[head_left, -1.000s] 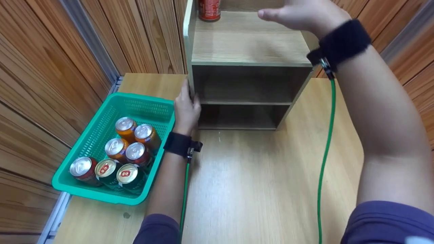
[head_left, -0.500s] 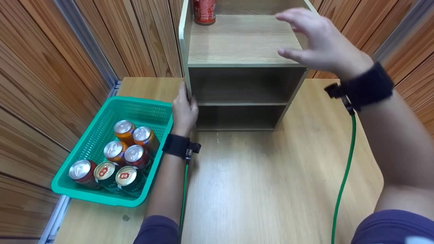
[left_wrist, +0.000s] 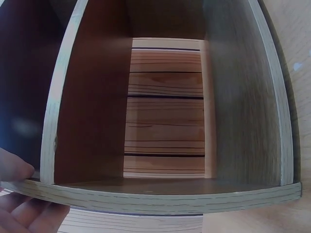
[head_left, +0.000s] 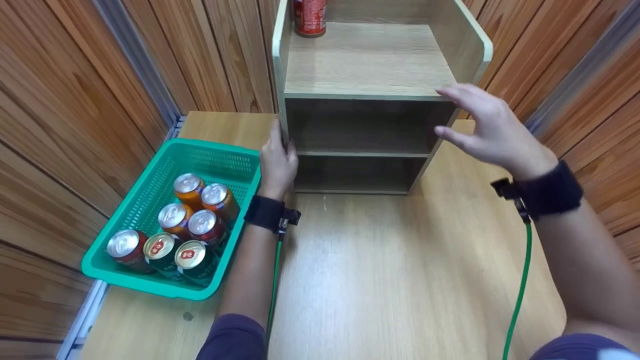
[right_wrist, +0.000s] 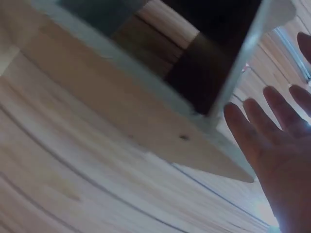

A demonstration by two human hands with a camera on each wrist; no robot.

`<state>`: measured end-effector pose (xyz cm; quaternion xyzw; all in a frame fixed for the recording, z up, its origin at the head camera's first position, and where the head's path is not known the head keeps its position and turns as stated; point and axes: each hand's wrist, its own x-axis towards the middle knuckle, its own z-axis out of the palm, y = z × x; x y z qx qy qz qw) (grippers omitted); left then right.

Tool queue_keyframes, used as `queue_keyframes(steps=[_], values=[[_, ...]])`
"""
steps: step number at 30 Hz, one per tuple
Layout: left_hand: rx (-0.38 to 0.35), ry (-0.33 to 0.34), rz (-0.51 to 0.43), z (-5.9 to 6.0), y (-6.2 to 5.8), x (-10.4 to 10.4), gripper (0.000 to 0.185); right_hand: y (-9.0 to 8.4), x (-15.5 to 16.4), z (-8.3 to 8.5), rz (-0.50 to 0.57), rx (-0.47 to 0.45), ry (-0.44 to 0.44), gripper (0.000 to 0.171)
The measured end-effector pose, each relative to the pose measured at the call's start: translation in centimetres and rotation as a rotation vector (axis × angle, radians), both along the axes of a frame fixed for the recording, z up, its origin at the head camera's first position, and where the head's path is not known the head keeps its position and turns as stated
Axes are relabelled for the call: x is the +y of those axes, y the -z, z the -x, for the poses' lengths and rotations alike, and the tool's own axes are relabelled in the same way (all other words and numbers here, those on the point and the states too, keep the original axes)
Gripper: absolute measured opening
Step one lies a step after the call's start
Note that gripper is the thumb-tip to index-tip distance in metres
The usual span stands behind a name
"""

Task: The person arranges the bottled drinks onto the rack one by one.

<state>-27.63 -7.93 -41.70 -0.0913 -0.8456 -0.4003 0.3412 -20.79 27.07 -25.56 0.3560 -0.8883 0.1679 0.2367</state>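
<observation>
A small wooden shelf unit [head_left: 370, 95] stands on the table with a red can [head_left: 311, 19] at the left of its top board. My left hand [head_left: 278, 167] grips the unit's left side panel; in the left wrist view the thumb [left_wrist: 14, 167] lies on the inner face and the fingers [left_wrist: 31, 216] on the outer face. Near the unit's front right edge, my right hand [head_left: 500, 130] hangs in the air with fingers spread, holding nothing. Left of the unit sits a green basket [head_left: 150, 287] with several drink cans [head_left: 187, 187] standing in it.
The two lower compartments [head_left: 357, 125] of the unit face me. Wood-plank walls [head_left: 60, 125] rise on both sides and behind. A green cable [head_left: 520, 285] trails from the right wristband, another from the left one. Light wooden tabletop [head_left: 375, 270] spreads in front.
My right hand has come down and back from over the top board to the right of the unit's front edge. The left hand keeps its grip on the side panel.
</observation>
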Motion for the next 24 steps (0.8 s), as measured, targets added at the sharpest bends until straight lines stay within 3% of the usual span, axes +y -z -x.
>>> queue_keyframes(steps=[4, 10, 18, 24], values=[[-0.006, 0.016, 0.002, 0.0, -0.1, 0.2, 0.051, 2.0, 1.1, -0.6, 0.017, 0.047, 0.04, 0.062], [0.003, 0.012, -0.018, 0.2, 0.0, 0.3, 0.053, 4.7, 2.3, -0.8, 0.138, 0.053, 0.065, 0.058], [-0.016, 0.009, -0.009, 0.1, -0.2, 0.4, 0.055, 8.1, 3.0, 0.3, 0.47, 0.048, 0.17, 0.058], [0.011, 0.014, -0.013, 0.1, -0.3, 0.4, 0.053, 9.6, 2.3, 1.2, 0.662, -0.085, 0.259, 0.069]])
